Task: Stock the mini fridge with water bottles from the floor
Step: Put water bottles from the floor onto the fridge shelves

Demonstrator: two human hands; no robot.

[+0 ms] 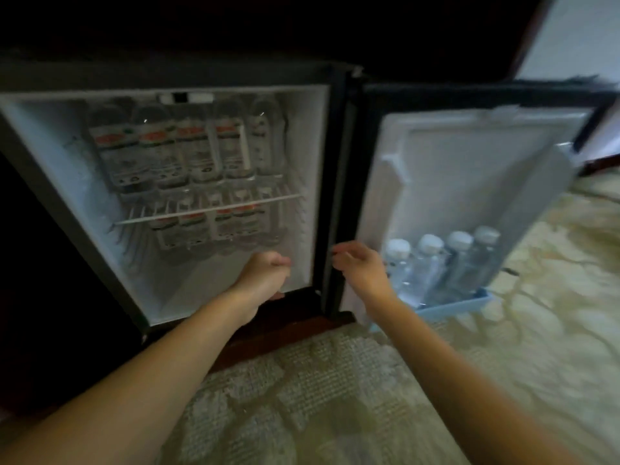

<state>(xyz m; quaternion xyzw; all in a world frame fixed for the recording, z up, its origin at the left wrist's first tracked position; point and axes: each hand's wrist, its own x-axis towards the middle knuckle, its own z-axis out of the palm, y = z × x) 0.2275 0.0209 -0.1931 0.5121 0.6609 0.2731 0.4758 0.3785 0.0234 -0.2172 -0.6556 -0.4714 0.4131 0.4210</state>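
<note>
The mini fridge (312, 156) stands open, its door (469, 169) swung out to the right. Several labelled water bottles (188, 152) stand on the wire shelf (208, 209), and several more (214, 226) stand below it. Several white-capped bottles (443, 266) fill the blue door rack (469, 302). My left hand (265, 276) is curled at the fridge's lower right inside corner and holds nothing. My right hand (362, 266) hovers at the hinge side, fingers loosely bent, empty, just left of the door bottles.
A patterned beige carpet (335, 397) covers the floor in front of the fridge. Dark wooden cabinet (40, 297) surrounds the fridge on the left and above. No bottles show on the visible floor. The frame is motion-blurred.
</note>
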